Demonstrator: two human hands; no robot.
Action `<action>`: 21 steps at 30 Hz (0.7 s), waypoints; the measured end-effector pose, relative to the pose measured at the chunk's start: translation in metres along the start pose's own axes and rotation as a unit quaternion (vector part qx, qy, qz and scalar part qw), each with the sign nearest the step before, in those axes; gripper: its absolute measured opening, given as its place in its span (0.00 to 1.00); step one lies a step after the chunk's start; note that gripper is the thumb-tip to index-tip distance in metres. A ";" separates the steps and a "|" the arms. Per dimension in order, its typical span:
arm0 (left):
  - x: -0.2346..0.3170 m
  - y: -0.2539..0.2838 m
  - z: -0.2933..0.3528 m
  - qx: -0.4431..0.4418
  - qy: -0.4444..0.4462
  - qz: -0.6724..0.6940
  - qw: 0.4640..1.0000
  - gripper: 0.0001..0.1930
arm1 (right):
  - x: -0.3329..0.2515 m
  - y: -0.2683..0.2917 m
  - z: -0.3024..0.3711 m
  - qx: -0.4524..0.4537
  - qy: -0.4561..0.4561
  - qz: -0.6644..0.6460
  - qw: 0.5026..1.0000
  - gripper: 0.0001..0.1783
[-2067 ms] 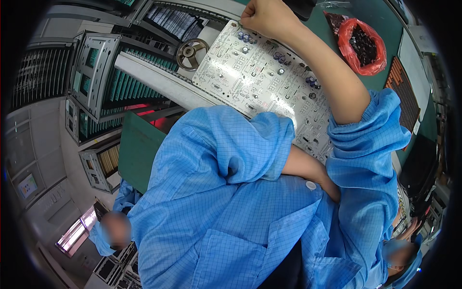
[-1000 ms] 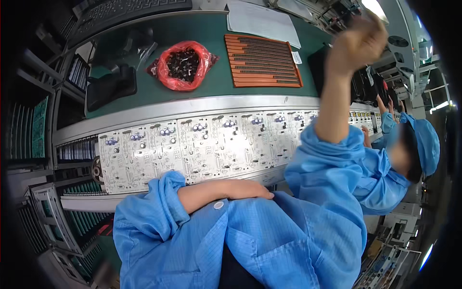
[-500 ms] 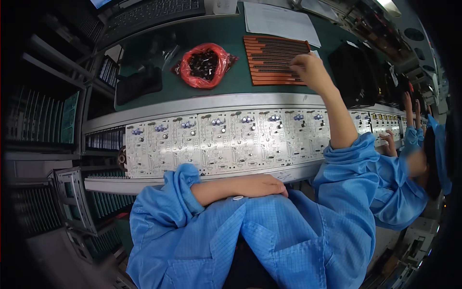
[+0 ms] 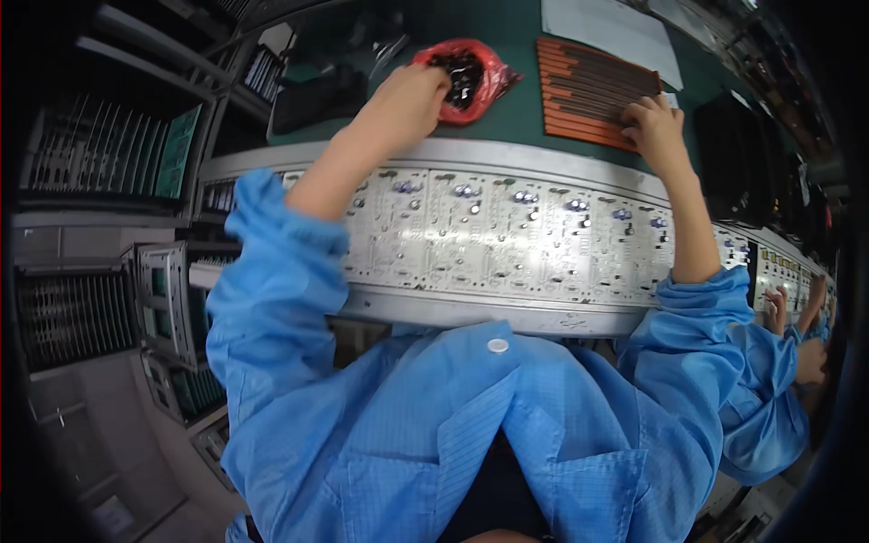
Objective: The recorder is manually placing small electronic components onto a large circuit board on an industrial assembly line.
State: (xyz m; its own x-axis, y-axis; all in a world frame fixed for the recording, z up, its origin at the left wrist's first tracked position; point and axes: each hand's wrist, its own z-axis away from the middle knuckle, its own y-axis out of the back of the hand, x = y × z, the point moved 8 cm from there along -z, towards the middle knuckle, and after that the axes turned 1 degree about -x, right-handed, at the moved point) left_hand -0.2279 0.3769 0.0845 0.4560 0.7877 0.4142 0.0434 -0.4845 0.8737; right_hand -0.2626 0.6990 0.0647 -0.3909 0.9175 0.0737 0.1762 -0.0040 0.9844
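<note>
My left hand reaches over the near left rim of a red plastic bag. Small black components fill the bag; the hand itself hides its fingertips. At the right end of an orange slotted rack, my right hand has its fingers bent and drawn together on the dark rows of small parts. Whatever is between those fingertips is too small to make out. Below both hands runs a line of white circuit boards fitted with blue, black and silver components.
Metal rails border the boards. Paper sheets lie behind the rack, and a black object lies left of the bag. Black bins stand at right. Board racks line the left; a co-worker's hands are far right.
My left forearm, which lay across my front, has swung up and forward to the red bag. My right hand stays at the rack. The whole view has shifted, moving the table rightward and up.
</note>
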 end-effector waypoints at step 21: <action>-0.092 0.085 0.210 0.101 0.389 -0.183 0.897 0.22 | 0.001 0.012 0.000 0.052 0.084 -0.059 0.993 0.06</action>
State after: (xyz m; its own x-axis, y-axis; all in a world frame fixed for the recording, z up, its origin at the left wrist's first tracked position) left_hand -0.0797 0.1831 0.0670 -0.3761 0.8977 0.2295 0.2589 -0.1360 0.9563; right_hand -0.2605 0.7001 0.0767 -0.5579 0.8299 -0.0076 0.2082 0.1488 0.9667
